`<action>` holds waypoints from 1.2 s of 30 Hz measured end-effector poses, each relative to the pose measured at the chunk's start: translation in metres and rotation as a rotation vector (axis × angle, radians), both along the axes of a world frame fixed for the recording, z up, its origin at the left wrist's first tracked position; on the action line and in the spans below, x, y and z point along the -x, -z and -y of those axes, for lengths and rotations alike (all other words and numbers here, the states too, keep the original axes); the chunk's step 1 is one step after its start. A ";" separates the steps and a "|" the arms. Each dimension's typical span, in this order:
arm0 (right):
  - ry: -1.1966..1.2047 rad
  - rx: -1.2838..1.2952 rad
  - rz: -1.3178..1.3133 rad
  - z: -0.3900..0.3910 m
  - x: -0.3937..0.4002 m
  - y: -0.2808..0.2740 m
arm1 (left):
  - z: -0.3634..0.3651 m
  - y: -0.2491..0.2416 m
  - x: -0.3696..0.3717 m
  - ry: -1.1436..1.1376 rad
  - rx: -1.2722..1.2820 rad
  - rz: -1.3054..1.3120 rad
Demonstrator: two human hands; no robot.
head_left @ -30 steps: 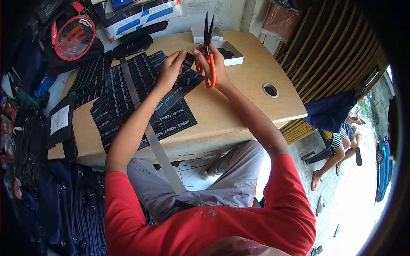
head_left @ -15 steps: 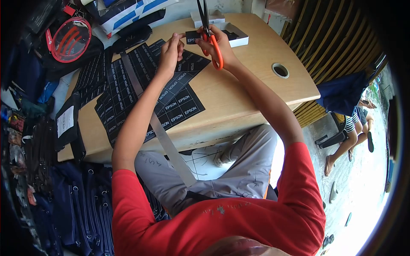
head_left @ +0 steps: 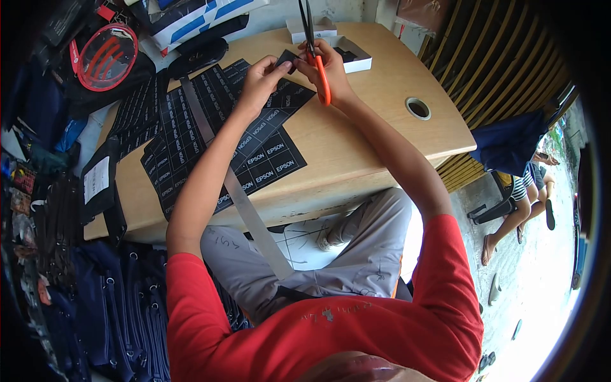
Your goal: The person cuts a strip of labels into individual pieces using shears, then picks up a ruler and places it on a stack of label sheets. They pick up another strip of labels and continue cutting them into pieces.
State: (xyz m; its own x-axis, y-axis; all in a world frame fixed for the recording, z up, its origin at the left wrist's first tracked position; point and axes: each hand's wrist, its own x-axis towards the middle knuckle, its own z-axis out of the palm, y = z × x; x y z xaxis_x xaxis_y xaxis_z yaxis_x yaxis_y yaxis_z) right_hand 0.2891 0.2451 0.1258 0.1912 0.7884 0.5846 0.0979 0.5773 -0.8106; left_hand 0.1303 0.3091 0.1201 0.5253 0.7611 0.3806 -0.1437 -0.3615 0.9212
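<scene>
A small black label piece (head_left: pixel 287 60) is pinched between the fingertips of my left hand (head_left: pixel 262 81), above the desk's far part. My right hand (head_left: pixel 332 71) grips scissors (head_left: pixel 323 81) with orange handles, their dark blades pointing up and away from me. Fingertips of that hand also reach the label piece's right edge; whether they grip it is hard to tell. Below my left arm lie black sheets (head_left: pixel 270 167) printed with EPSON in rows of marked rectangles. Across them runs a long metal ruler (head_left: pixel 254 226), its near end overhanging toward my lap.
A white open box (head_left: pixel 359 63) with dark pieces inside stands behind my right hand on the wooden desk (head_left: pixel 375 127). The desk has a round cable hole (head_left: pixel 418 107). Dark bags (head_left: pixel 127 305) hang at left. Another person's legs (head_left: pixel 509 229) show at far right.
My left hand has closed on the label piece, which has turned from level to tilted. The scissors have rotated slightly in my right hand. The sheets and ruler stay put.
</scene>
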 end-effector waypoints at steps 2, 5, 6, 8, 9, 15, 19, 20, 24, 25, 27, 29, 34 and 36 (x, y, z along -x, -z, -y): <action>-0.012 -0.008 -0.048 -0.003 -0.002 0.000 | 0.002 -0.001 0.000 0.034 -0.006 -0.032; -0.032 0.012 -0.098 -0.002 -0.006 -0.001 | 0.001 0.002 -0.002 0.078 -0.006 -0.061; -0.040 0.038 -0.102 -0.002 -0.007 -0.001 | 0.000 0.003 -0.003 0.087 -0.001 -0.060; -0.046 0.026 -0.087 -0.003 -0.007 0.001 | -0.003 0.004 0.000 0.100 -0.002 -0.082; -0.054 0.015 -0.073 -0.003 -0.005 0.001 | -0.002 0.003 0.002 0.110 -0.002 -0.106; -0.057 0.005 -0.111 -0.003 -0.002 0.001 | 0.002 0.001 0.000 0.070 -0.024 -0.108; -0.013 -0.017 -0.134 -0.005 -0.004 0.001 | 0.003 0.000 0.001 0.060 -0.004 -0.075; -0.012 -0.012 -0.134 -0.005 -0.004 0.001 | 0.003 0.000 0.001 0.057 -0.004 -0.058; 0.017 0.053 -0.119 -0.004 0.003 -0.001 | 0.004 0.000 -0.001 0.022 0.010 -0.011; 0.018 0.051 -0.117 -0.001 0.004 -0.003 | 0.003 0.000 -0.001 0.023 0.008 -0.008; 0.047 0.203 -0.015 0.003 0.006 -0.005 | 0.001 -0.001 -0.001 -0.041 -0.025 0.057; -0.007 0.212 -0.039 0.005 0.008 -0.005 | -0.002 -0.004 0.002 -0.077 -0.055 0.107; -0.058 0.268 0.003 0.015 0.026 -0.011 | -0.004 -0.021 0.007 -0.224 -0.164 0.246; -0.086 0.246 0.049 0.019 0.033 -0.010 | 0.002 -0.029 0.010 -0.241 -0.162 0.293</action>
